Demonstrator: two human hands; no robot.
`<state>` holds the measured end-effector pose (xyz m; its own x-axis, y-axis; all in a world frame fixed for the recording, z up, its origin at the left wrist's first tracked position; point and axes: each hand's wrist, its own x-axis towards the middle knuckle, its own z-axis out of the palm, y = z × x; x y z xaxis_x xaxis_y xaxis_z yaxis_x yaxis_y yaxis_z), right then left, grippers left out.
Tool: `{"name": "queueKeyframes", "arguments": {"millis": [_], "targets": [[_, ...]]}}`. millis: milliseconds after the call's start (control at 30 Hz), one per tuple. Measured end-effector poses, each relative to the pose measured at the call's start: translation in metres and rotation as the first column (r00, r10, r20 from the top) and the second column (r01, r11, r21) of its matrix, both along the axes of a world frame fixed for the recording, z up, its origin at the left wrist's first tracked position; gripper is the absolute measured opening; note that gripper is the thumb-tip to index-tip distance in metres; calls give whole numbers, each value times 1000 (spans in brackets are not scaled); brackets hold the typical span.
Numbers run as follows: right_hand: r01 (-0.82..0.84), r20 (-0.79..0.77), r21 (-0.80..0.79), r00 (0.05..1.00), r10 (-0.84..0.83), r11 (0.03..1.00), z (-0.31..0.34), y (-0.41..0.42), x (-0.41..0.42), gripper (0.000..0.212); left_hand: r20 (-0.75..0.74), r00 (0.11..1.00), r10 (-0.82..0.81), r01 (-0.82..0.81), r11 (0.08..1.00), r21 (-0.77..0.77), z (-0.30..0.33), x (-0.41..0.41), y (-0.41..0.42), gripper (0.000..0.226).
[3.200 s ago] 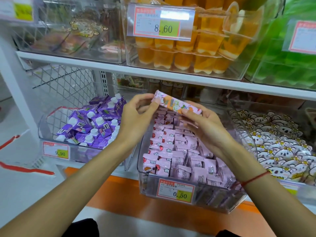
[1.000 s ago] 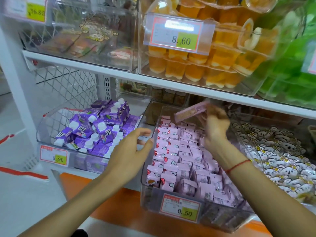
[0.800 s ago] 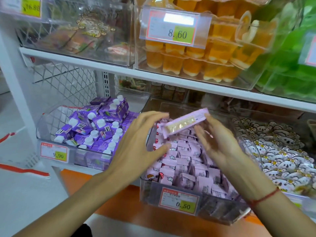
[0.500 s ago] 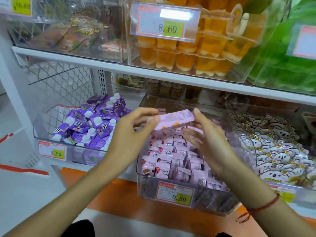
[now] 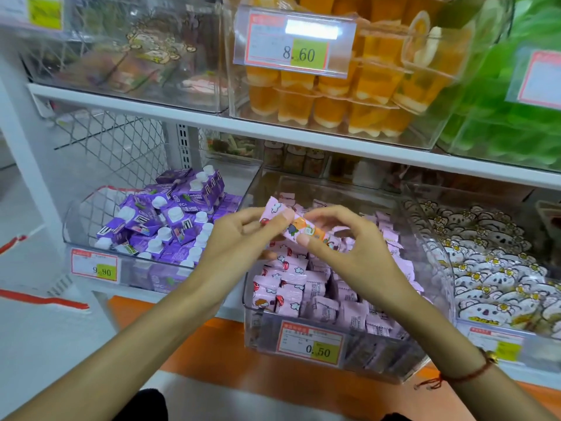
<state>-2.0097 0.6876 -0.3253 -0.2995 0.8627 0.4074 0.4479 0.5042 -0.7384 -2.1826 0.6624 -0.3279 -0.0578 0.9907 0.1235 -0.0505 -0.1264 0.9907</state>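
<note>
Just above the clear bin (image 5: pixel 379 357) of pink sweets (image 5: pixel 291 296), the long packet (image 5: pixel 296 227) sits pinched at its ends, left hand (image 5: pixel 239 238) and right hand (image 5: pixel 349 250) each with a narrow grip on it, best held lightly and level to spare the wrapper

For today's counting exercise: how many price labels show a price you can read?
3: the 8.60 label on the upper orange-cup bin, the 9.90 label on the lower-left purple-carton bin, the 0.50 label on the pink-packet bin. Others are blurred or cut off.

Clear bins (image 5: pixel 358 364) on white shelf (image 5: pixel 182 117)
</note>
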Motion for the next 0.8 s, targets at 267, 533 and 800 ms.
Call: {"name": "queueKeyframes", "arguments": {"millis": [267, 533, 800], "targets": [[107, 277, 466, 925, -259, 878, 0, 27, 20, 33, -258, 947, 192, -126, 959, 254, -15, -6, -2, 40], [314, 68, -15, 948, -312, 949, -9, 114, -1, 43, -430, 890, 154, -142, 988, 60, -44, -16, 8, 32], [305, 333, -120, 909, -251, 945, -26, 163, -29, 38, -394, 912, 111, -95, 994, 62, -42, -18, 8, 28]]}}
